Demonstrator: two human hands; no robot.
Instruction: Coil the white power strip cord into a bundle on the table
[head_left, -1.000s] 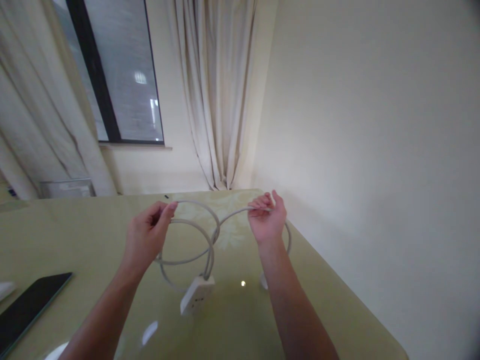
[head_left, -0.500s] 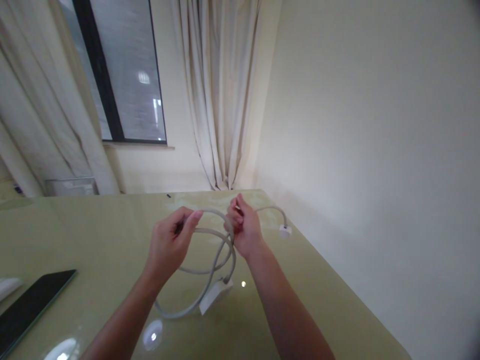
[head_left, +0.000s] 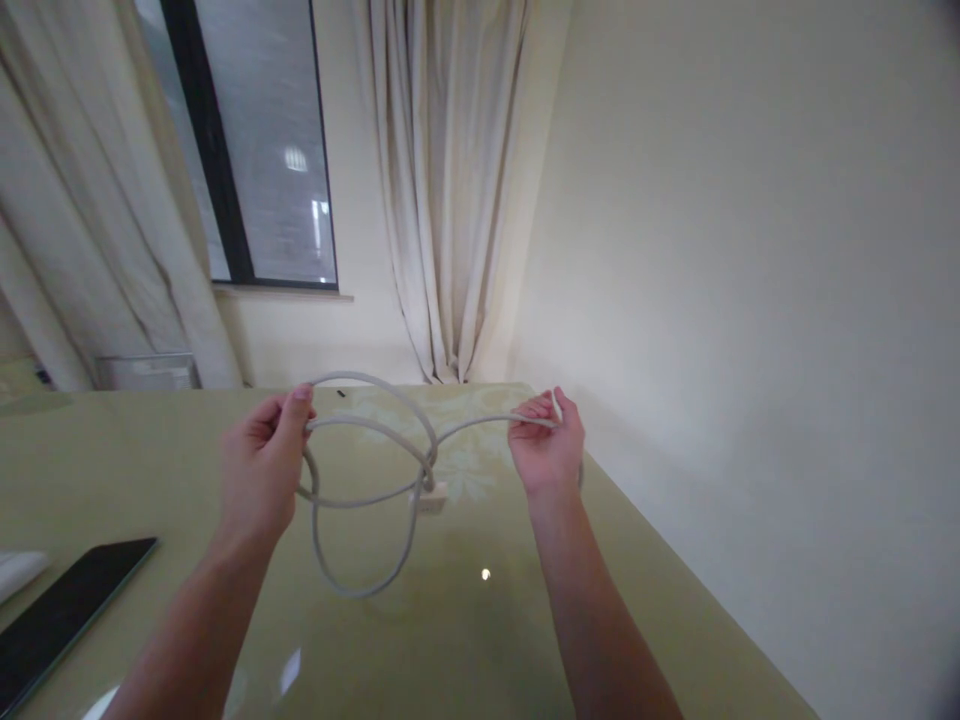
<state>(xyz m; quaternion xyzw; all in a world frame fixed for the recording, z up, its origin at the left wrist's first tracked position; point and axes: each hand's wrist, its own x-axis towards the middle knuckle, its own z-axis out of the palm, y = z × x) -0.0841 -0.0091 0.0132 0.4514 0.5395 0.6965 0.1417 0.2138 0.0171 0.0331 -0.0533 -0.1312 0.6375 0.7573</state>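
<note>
A thick white cable [head_left: 375, 430] hangs in several loops above the green glass-topped table [head_left: 465, 620]. My left hand [head_left: 262, 465] pinches the gathered loops at their left side. My right hand [head_left: 547, 445] is closed on the cable's free run, about a hand's width from the table's right edge. A small white block [head_left: 433, 495], the cable's end piece, dangles near where the loops cross, lifted off the table. The lowest loop [head_left: 360, 585] hangs close to the table top.
A black tablet [head_left: 60, 610] lies at the left near the front edge, with a white object [head_left: 15, 570] beside it. Behind the table are curtains [head_left: 442, 190], a dark window [head_left: 255, 150] and a bare wall on the right.
My hands came together half a second ago and have now spread apart again. The white block, which rested on the table, now hangs lifted in the loops.
</note>
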